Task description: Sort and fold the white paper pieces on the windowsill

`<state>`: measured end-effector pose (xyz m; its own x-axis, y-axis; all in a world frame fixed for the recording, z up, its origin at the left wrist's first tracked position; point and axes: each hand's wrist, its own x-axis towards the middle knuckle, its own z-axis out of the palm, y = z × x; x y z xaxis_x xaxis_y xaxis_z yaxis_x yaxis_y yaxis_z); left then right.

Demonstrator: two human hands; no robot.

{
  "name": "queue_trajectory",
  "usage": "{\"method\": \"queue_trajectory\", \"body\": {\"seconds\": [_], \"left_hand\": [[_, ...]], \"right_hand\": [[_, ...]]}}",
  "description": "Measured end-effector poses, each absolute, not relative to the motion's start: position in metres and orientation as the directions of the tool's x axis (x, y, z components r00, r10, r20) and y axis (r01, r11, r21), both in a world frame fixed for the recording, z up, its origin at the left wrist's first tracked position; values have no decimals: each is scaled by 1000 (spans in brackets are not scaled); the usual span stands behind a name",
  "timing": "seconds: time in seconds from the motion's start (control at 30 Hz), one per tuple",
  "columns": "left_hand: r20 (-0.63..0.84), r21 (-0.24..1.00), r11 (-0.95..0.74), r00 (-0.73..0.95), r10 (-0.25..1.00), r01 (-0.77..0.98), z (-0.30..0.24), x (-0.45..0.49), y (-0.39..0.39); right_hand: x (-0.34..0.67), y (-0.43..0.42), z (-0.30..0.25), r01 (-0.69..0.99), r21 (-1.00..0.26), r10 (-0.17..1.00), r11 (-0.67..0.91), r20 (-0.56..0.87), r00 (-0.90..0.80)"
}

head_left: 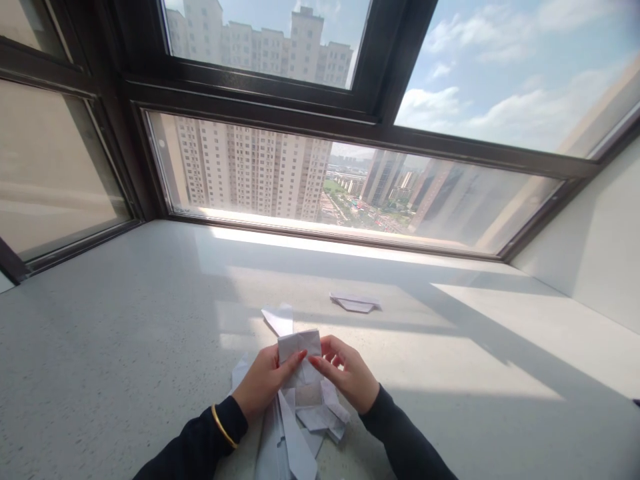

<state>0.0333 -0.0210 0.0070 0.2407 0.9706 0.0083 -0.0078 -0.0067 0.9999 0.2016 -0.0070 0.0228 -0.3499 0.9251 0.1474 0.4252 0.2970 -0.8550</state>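
Observation:
Between my two hands is a small folded sheet of white paper (pixel 299 343), held up above a heap of other paper pieces. My left hand (pixel 263 381) grips its left side, thumb across the front. On the right side, my right hand (pixel 347 371) pinches it with thumb and fingers. The thumbs nearly meet at the paper's lower middle. Beneath lie several folded white papers (pixel 320 419), one a long pointed piece (pixel 299 443). Another pointed folded paper (pixel 280 320) rests just behind the held sheet. Part of the heap is hidden by my hands.
A flat, boat-shaped folded paper (pixel 356 304) lies apart, farther back on the speckled white sill (pixel 150 347). Dark window frames (pixel 260 107) close off the back and left. A white wall (pixel 595 240) stands at the right. Sunlight and shadow stripes cross the surface.

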Motion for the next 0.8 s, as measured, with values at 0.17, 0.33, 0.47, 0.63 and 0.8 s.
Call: {"method": "queue_trajectory", "body": {"seconds": [0.17,0.33,0.47,0.63,0.8], "left_hand": [[37,994,-63,253,967,93,4,34,-22],[39,979,-85,239,970,183,8,31,-21],[35,984,-73,220,975,164,12,30,-21],[26,981,-67,221,975,182,10,32,-20],[29,988,-57,190,981,143,7,31,-19]], "right_hand": [[191,-8,14,293,-933,948,209,119,-296],[225,14,14,384,-902,970,196,123,-208],[279,39,8,822,-565,964,72,250,88],[308,55,-6,892,-452,956,-19,253,148],[301,58,-13,929,-367,959,-51,243,148]]}}
